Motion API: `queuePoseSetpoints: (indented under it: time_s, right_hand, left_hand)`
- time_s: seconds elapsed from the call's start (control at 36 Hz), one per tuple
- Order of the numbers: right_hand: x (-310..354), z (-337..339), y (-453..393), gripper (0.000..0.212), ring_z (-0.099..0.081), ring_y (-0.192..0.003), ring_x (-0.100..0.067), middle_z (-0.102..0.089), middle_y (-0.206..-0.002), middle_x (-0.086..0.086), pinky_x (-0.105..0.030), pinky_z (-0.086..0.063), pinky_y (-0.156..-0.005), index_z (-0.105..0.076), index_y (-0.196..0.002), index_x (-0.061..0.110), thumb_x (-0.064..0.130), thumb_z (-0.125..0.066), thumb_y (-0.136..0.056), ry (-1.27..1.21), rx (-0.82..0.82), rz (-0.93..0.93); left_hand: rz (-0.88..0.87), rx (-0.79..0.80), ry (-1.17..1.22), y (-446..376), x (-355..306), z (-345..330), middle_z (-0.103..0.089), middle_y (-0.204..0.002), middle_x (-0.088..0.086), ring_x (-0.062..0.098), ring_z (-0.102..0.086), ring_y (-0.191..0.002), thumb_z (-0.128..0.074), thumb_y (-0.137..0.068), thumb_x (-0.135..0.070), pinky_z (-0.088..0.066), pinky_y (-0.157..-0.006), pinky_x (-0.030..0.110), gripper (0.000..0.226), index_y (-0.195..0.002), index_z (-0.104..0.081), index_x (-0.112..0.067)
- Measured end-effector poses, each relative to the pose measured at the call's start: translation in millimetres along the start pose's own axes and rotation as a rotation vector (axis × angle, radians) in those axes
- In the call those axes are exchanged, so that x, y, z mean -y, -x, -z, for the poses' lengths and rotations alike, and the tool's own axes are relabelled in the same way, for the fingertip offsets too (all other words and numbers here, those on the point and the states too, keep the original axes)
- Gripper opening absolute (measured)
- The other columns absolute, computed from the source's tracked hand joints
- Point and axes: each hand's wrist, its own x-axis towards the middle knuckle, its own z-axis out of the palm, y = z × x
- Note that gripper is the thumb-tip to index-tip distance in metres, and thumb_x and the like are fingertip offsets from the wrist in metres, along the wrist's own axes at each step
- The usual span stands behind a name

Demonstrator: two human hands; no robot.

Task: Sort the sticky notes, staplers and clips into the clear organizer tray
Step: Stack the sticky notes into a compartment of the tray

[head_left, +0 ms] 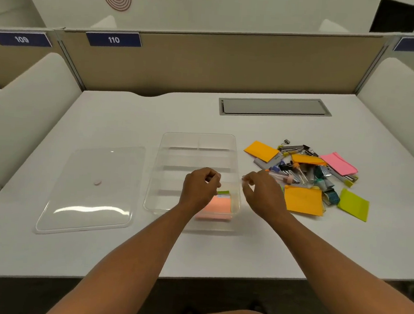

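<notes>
2 hands are over the near end of the clear organizer tray [197, 153], which stands open on the white desk [130, 116] with its lid [86, 192] laid flat to its left. The left hand [200, 187] is curled loosely above the tray's near compartment, fingers bent inward; whether it holds anything cannot be told. The right hand [260, 192] hovers at the tray's right wall, thumb and forefinger pinched together on what may be a small clip, too small to confirm. 1 pink sticky-note pad [218, 207] with a green strip at its far edge already lies in the near right compartment; the remaining compartments appear empty. The unsorted pile [306, 169] sits just right of the tray: orange pads [303, 200], a pink pad [340, 163], a lime pad [353, 204], staplers and binder clips tangled in the middle. Judged stage: early, sorting barely begun, with the hands apparently between a deposit and the next pick. The next move likely calls for releasing any pinched item into a compartment separate from the notes, then reaching right for another pad. Loose flat pads should lift easily; the tangled clips will need separating first.
</notes>
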Motion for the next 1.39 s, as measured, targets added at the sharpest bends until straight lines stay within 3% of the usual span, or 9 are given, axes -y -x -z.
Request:
queuePoseSetpoints:
  time_s: [0.31,0.47,0.64,0.75,0.89,1.06,1.14,1.22,1.39]
  right_hand:
    - [-80,32,11,0.022,-0.06,-0.095,-0.024,-0.064,-0.103,-0.006,-0.036,-0.048,-0.078,-0.068,-0.109,0.018,0.026,-0.061,-0.091,-0.002,0.005,-0.169]
    - [-121,49,13,0.031,-0.059,-0.101,-0.026,-0.065,-0.11,-0.008,-0.041,-0.051,-0.083,-0.066,-0.116,0.016,0.031,-0.061,-0.089,0.088,0.049,-0.232]
    - [-151,67,11,0.039,-0.056,-0.111,-0.029,-0.063,-0.119,-0.009,-0.04,-0.049,-0.086,-0.065,-0.12,0.02,0.044,-0.06,-0.09,0.176,0.097,-0.245]
    - [-161,72,7,0.047,-0.048,-0.119,-0.03,-0.056,-0.127,-0.01,-0.044,-0.048,-0.09,-0.059,-0.129,0.023,0.048,-0.06,-0.089,0.235,0.14,-0.207]
    - [-162,72,3,0.062,-0.039,-0.128,-0.03,-0.047,-0.137,-0.008,-0.044,-0.043,-0.092,-0.05,-0.136,0.025,0.054,-0.065,-0.084,0.304,0.206,-0.14]
    - [-165,67,-2,0.068,-0.032,-0.132,-0.03,-0.041,-0.141,-0.008,-0.045,-0.04,-0.097,-0.049,-0.136,0.024,0.058,-0.066,-0.08,0.416,0.28,-0.102]
    - [-170,65,-3,0.063,-0.033,-0.131,-0.031,-0.042,-0.138,-0.008,-0.045,-0.04,-0.096,-0.054,-0.13,0.025,0.059,-0.066,-0.079,0.419,0.303,-0.096]
    - [-174,67,-4,0.049,-0.035,-0.127,-0.03,-0.046,-0.131,-0.007,-0.044,-0.04,-0.094,-0.058,-0.122,0.027,0.053,-0.066,-0.081,0.372,0.295,-0.099]
    - [-179,81,-17,0.019,-0.05,-0.114,-0.028,-0.061,-0.114,-0.004,-0.044,-0.042,-0.09,-0.062,-0.107,0.027,0.037,-0.059,-0.091,0.14,0.278,-0.199]
  left_hand:
    - [0.02,0.076,0.053,-7,-52,-93,-0.072,-0.078,-0.002,0.017,-0.071,-0.065,-0.057,-0.088,-0.025,-0.059,-0.073,0.044,0.015,-0.086,-0.069,-0.017]
    - [0.058,0.189,-0.246,-4,-57,-130,-0.065,-0.117,0.003,0.022,-0.059,-0.109,-0.061,-0.087,-0.023,-0.044,-0.089,0.031,0.024,-0.109,-0.067,-0.016]
    - [0.065,0.311,-0.567,-1,-42,-148,-0.048,-0.132,0.015,0.033,-0.048,-0.119,-0.061,-0.086,-0.029,-0.042,-0.094,0.037,0.044,-0.125,-0.054,-0.012]
    - [0.091,0.268,-0.652,-2,-36,-159,-0.042,-0.137,0.016,0.035,-0.04,-0.126,-0.063,-0.086,-0.042,-0.043,-0.098,0.044,0.06,-0.133,-0.044,-0.01]
    - [0.101,0.216,-0.76,-6,-37,-169,-0.042,-0.136,0.015,0.033,-0.042,-0.125,-0.068,-0.081,-0.05,-0.047,-0.096,0.046,0.07,-0.134,-0.041,-0.013]
    - [0.18,0.166,-0.67,-9,-36,-171,-0.045,-0.133,0.016,0.034,-0.045,-0.122,-0.075,-0.078,-0.035,-0.044,-0.095,0.042,0.072,-0.136,-0.039,-0.013]
    - [0.211,0.111,-0.571,-9,-35,-169,-0.054,-0.127,0.015,0.034,-0.051,-0.118,-0.071,-0.08,-0.024,-0.044,-0.093,0.04,0.054,-0.129,-0.05,-0.011]
    - [0.166,0.079,-0.491,-8,-38,-165,-0.066,-0.106,0.015,0.035,-0.06,-0.102,-0.063,-0.085,-0.02,-0.043,-0.076,0.035,0.015,-0.094,-0.065,-0.008]
    - [0.153,0.005,-0.313,-6,-44,-157,-0.064,-0.093,0.018,0.034,-0.057,-0.088,-0.055,-0.094,-0.023,-0.042,-0.071,0.037,0.019,-0.082,-0.054,-0.008]
